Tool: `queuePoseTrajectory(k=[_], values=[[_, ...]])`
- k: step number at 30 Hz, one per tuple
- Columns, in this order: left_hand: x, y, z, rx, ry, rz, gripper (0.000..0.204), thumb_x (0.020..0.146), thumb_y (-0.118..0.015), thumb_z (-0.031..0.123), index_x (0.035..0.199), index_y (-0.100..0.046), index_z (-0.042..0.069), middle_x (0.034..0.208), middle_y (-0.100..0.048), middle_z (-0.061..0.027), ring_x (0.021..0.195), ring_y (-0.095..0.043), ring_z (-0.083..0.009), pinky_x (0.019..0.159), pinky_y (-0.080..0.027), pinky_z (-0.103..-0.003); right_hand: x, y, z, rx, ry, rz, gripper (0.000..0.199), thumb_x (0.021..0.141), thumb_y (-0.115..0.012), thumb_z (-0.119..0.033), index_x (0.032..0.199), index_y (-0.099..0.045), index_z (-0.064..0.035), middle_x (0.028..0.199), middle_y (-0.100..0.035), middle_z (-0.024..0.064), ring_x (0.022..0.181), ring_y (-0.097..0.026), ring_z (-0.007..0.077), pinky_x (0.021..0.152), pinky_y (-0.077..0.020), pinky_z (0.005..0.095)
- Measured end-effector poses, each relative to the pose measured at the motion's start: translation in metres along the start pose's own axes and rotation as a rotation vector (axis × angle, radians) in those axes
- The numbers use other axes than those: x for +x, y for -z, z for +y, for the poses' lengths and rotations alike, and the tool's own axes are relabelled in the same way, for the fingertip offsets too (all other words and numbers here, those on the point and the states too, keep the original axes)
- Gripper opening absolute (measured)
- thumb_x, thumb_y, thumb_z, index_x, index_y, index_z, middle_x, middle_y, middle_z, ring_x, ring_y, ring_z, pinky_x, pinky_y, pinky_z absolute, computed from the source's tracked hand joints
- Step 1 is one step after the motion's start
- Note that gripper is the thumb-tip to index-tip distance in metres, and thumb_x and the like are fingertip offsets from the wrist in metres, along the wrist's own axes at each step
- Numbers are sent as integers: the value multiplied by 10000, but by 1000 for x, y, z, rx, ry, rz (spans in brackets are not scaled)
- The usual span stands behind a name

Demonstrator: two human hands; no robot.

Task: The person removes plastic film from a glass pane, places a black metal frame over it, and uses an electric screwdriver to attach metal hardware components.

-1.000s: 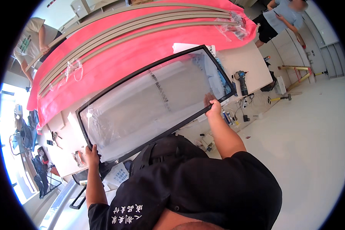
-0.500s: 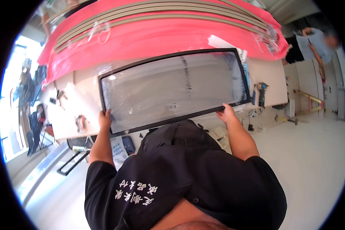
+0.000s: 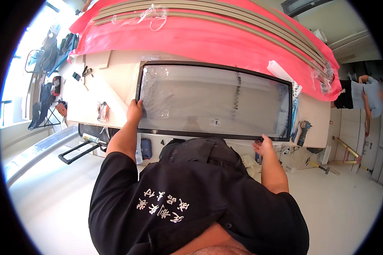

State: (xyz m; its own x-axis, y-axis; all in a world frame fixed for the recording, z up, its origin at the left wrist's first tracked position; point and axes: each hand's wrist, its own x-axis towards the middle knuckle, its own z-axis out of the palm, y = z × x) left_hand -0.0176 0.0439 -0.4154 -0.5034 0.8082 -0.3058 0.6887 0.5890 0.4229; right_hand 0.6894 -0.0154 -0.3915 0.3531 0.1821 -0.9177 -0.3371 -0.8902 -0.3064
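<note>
While both hands, left hand (image 3: 135, 111) and right hand (image 3: 263, 146), grip it, one glass panel (image 3: 212, 102) hangs level.

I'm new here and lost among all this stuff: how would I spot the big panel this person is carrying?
Find the long pale workbench draped at the back with pink sheeting. In front of it hangs a wide black-framed glass panel wrapped in clear film, with the left hand on its left edge and the right hand under its lower right edge. It is the only see-through framed rectangle there.
</note>
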Motion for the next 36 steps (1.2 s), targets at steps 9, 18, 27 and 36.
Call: queuePoseTrajectory(k=[9,18,27,36], values=[[24,-16,8,-3,98,-125,433,1008,-538,357,1175,-569,-42,1123,-677,-297,1094,-631,-474,938,-487,-529,23,7,-11,-24,-97,-10,445,1000,-505,-545,1141,-563,-127,1019,-657,114,956,-673,350,787,-475,485],[-4,33,25,-135,164,-105,526,926,-661,456,1098,-660,-41,1038,-704,-261,1021,-666,-420,907,-498,-482,23,17,-5,122,-23,-95,441,993,-553,-498,1114,-580,-75,995,-656,150,904,-636,310,752,-515,431],[-52,73,41,5,262,112,602,806,-737,563,1162,-722,78,1499,-434,-210,1448,-305,-368,1135,-311,-523,22,28,3,245,-28,-114,375,977,-577,-474,1088,-586,-116,1010,-633,105,943,-629,308,810,-480,454],[-16,26,-17,-260,275,68,554,758,-792,505,1087,-755,61,1460,-436,-283,1413,-327,-391,1131,-342,-434,20,13,5,168,-7,-134,377,990,-560,-481,1097,-585,-120,1010,-643,100,938,-645,309,785,-492,448]])
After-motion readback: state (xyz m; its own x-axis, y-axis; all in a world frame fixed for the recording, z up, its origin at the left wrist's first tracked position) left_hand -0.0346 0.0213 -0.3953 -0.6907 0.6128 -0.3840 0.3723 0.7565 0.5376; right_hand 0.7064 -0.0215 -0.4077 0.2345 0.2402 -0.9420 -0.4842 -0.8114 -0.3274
